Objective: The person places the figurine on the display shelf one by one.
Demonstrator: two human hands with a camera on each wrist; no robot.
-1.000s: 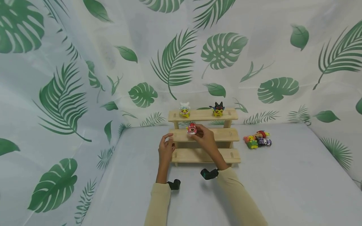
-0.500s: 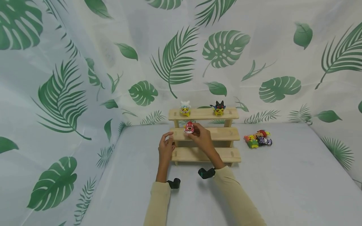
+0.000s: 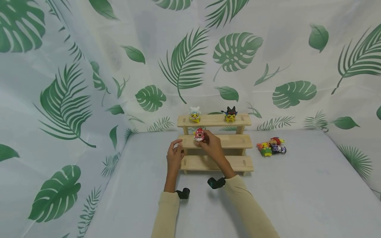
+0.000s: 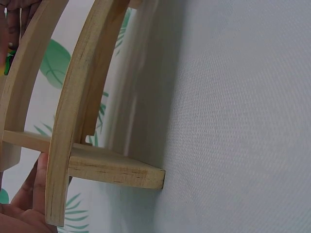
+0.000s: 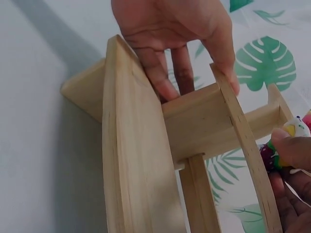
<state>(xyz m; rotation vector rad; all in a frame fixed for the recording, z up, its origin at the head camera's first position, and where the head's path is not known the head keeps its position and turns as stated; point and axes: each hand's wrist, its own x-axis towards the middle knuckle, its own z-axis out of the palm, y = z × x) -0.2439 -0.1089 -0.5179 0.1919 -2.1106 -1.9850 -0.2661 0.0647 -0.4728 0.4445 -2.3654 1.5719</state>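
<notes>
Facing leafy sheeting (image 3: 166, 39) across a pale tabletop (image 3: 300, 191), left grip (image 3: 174, 154) holds shelf (image 3: 221, 162), right grip (image 3: 214, 144) pinches figurine (image 3: 199, 135).

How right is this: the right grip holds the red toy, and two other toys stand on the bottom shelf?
The shelf is wrong: the white-topped toy and black-eared toy stand on the top shelf, as the head view shows. The right grip does hold the red toy.
</notes>
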